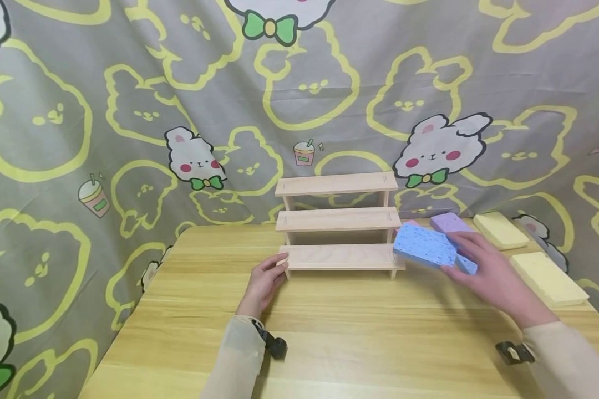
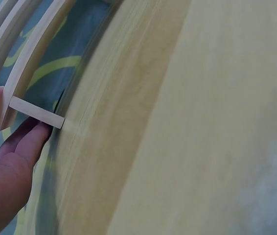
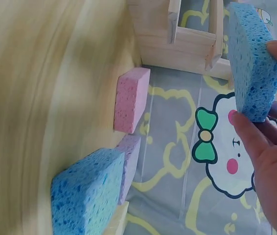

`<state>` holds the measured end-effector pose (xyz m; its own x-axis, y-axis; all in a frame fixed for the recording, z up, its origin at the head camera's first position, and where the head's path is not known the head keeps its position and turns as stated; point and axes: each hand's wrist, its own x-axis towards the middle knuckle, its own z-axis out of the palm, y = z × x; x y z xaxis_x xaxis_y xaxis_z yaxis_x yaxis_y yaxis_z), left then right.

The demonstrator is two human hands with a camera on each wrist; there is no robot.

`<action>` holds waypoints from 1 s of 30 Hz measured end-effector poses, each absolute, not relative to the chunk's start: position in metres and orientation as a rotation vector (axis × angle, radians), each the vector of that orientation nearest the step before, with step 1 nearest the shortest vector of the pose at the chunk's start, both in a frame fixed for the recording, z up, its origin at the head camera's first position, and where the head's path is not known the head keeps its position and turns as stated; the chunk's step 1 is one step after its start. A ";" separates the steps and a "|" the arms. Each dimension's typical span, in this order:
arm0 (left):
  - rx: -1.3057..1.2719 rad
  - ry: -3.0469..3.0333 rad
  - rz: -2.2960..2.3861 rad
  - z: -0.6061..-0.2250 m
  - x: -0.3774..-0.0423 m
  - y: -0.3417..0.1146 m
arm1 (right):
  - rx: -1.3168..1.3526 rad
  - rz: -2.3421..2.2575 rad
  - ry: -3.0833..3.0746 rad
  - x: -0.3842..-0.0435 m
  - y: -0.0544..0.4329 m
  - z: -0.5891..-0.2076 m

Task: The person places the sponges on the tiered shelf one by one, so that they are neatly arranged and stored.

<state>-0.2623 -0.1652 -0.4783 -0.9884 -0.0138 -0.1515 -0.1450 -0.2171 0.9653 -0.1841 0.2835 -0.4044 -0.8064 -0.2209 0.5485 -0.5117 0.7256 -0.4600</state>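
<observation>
Hands (image 1: 265, 279) (image 1: 489, 271) holding wooden shelf (image 1: 338, 220), blue sponge (image 1: 423, 245)

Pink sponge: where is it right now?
In the right wrist view, the pink sponge is near centre, between the three-tier wooden shelf and the purple sponge; in the head view it peeks out right of the shelf, behind the held blue sponge.

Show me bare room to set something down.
All three tiers of the pale wooden shelf look bare. The light-brown wooden table is free left of the left hand and in front of the shelf. Right of the shelf is crowded: one pink, one purple, one blue and two pale-yellow rectangular sponges lie near the right hand.
</observation>
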 end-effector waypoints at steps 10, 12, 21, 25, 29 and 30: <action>-0.202 1.910 2.380 -0.475 -0.262 -0.167 | 0.605 1.042 -2.484 -0.198 0.268 -0.389; -0.200 1.910 2.384 -0.475 -0.262 -0.167 | 0.604 1.047 -2.477 -0.201 0.265 -0.387; -0.211 1.919 2.361 -0.476 -0.262 -0.169 | 0.644 1.182 -2.449 -0.217 0.250 -0.384; -0.210 1.906 2.358 -0.475 -0.262 -0.170 | 0.667 1.211 -2.467 -0.224 0.245 -0.382; -0.214 1.882 2.367 -0.474 -0.264 -0.169 | 0.661 1.223 -2.477 -0.231 0.240 -0.379; -0.211 1.881 2.371 -0.474 -0.264 -0.169 | 0.650 1.210 -2.485 -0.232 0.239 -0.378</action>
